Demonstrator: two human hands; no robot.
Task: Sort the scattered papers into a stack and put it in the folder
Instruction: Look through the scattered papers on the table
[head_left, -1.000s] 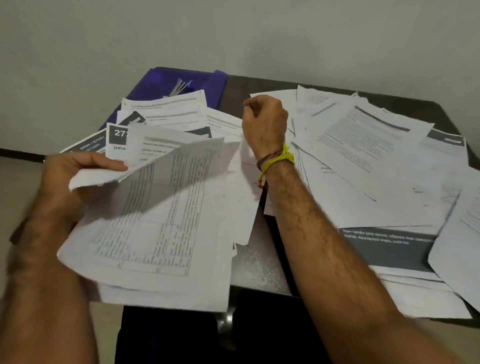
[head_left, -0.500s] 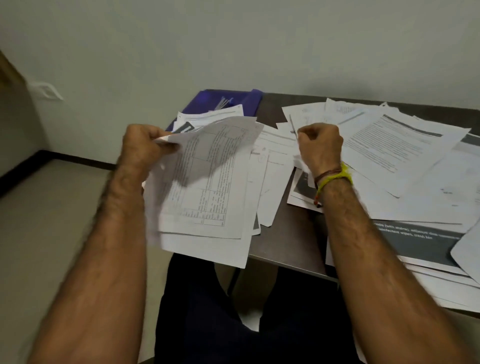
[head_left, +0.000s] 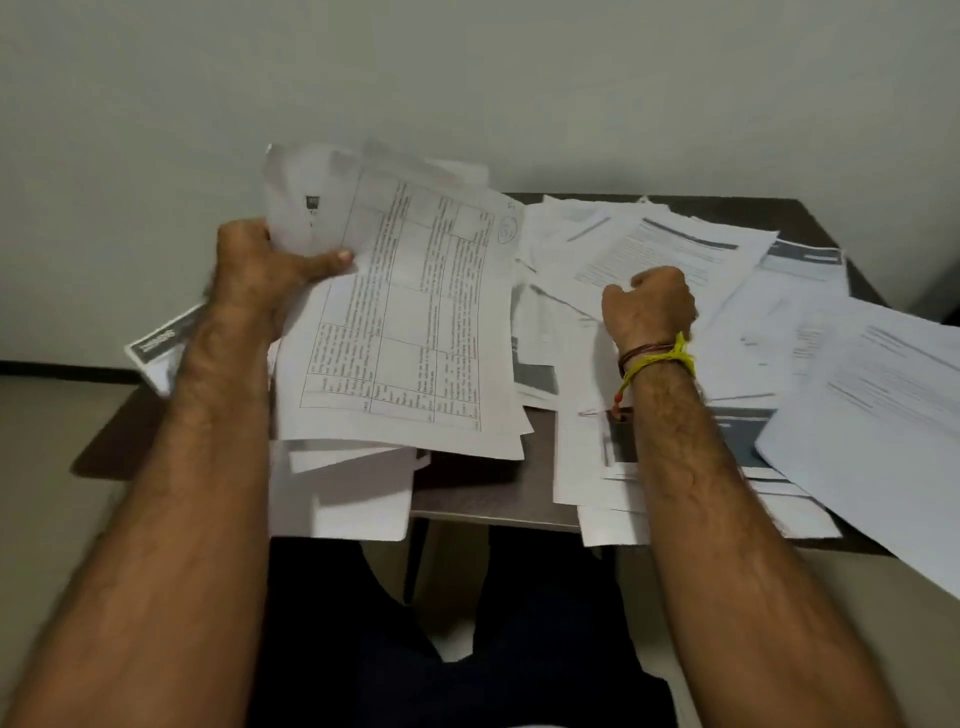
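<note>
Gathered stack is off the table, held up at the left side, top sheet a ruled form facing the camera; edges uneven, lower sheets fanning out at the near end. Left hand grips it on its left edge, thumb pressed across the front, fingers curled behind. Loose papers cover the right and far part of the table, overlapping at odd angles, some hanging over the near edge; one big sheet juts out at the right. Another dark-banded sheet sticks out at the left behind the left forearm. Right hand is down on the loose pile, fingers curled in; looks like a pinch on a sheet, but the back of the hand hides the fingertips, so can't tell what, if anything, it holds. Yellow and red threads on that wrist. Folder not visible from here, likely hidden behind the raised stack. Step: collection, mid-way; a lot still on the table. Next: lift one sheet clean off the pile without dragging its neighbours, bring it left onto the stack, re-clamp with the thumb. Stack needs squaring before it goes in any folder.
</note>
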